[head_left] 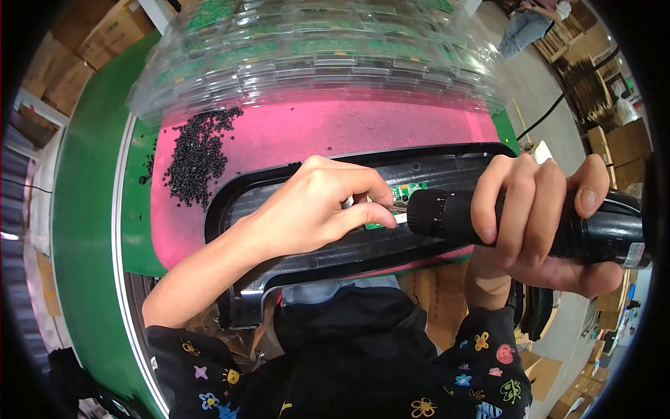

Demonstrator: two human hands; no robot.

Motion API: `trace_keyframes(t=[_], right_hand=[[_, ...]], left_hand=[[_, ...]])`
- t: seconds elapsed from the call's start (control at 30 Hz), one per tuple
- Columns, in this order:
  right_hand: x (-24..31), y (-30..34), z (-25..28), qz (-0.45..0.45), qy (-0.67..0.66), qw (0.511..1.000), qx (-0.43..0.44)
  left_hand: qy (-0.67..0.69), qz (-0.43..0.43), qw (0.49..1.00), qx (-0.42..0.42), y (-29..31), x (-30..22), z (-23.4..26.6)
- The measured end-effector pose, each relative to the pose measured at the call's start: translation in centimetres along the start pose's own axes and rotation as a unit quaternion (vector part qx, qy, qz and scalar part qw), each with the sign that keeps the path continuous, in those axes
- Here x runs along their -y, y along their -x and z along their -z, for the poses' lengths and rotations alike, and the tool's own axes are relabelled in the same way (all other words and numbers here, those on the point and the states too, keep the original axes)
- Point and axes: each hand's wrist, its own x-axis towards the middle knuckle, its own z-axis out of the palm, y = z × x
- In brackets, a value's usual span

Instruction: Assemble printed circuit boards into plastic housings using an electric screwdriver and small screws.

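Note:
My right hand (534,209) is wrapped around a black electric screwdriver (447,214), held nearly level with its bit pointing left. The bit (398,208) reaches the thumb and forefinger of my left hand (328,199). Those fingers are pinched together at the bit's tip; whatever lies between them is hidden. Just behind and below the fingertips is a small green circuit board (412,188), partly covered by my hand and the tool. It lies inside a long black plastic housing (279,187) with a raised rim, which slants across the near side of the mat.
A pink mat (279,129) covers the green bench (91,188). Many small black screw-like pieces (195,157) are heaped at its left. Stacked clear plastic trays (328,66) holding green boards stand at the back. A black cable (558,101) hangs at right; another person (527,28) is beyond.

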Motion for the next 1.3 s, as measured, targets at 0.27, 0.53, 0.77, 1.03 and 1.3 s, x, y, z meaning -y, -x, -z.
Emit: trace_keyframes(t=[0.27,0.53,0.77,1.03,1.3], right_hand=[[-0.5,-0.6,0.8,-0.066,-0.045,0.995,0.057],[-1.7,0.4,0.7,-0.113,0.064,0.991,0.03],[-3.2,1.8,-1.3,-0.205,0.186,0.956,-0.094],[-3.2,2.0,-1.1,-0.239,0.188,0.949,-0.078],[-5.2,0.9,-0.4,-0.248,0.168,0.953,-0.033]], left_hand=[[0.195,0.154,0.968,0.043,-0.2,-0.1,0.7],[-0.139,0.005,0.988,-0.06,-0.2,-0.2,0.9],[-0.196,0.029,0.974,-0.11,0.3,1.2,1.0],[-0.205,0.024,0.973,-0.101,0.3,1.5,0.9],[-0.256,0.032,0.963,-0.071,0.5,0.7,1.1]])
